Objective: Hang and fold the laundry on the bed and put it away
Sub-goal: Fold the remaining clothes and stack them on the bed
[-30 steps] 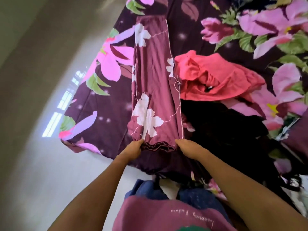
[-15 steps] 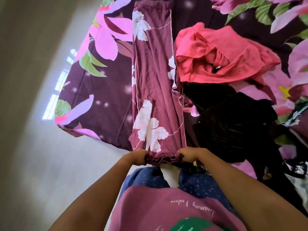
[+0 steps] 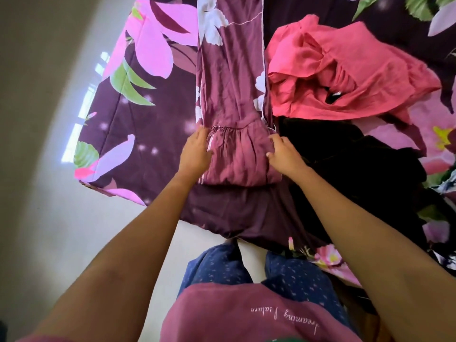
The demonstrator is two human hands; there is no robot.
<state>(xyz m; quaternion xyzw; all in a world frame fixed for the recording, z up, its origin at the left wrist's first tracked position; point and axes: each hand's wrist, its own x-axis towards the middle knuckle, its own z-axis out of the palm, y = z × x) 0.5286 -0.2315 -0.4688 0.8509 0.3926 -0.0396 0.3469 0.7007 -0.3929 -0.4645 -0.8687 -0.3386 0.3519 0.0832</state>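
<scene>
Maroon floral trousers [image 3: 232,82], waistband end folded over, on bed [image 3: 138,114]. Left grip [image 3: 196,151], right grip [image 3: 283,154]: both spread flat, pressing fold's 2 sides.

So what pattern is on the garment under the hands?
Maroon garment with white flowers, seen in the head view.

One person stands at one bed [image 3: 138,119]. Two hands reach over it: one left hand [image 3: 196,151] and one right hand [image 3: 283,154]. Three garments lie on the bed. One maroon garment [image 3: 232,82] with white flowers runs between the fingers of both hands. One coral-red garment [image 3: 370,77] sits beyond the right fingers. One black garment [image 3: 345,164] lies just right of those fingers. One scrap of patterned cloth [image 3: 447,183] shows far right of the fingers, too cut off to identify.
</scene>
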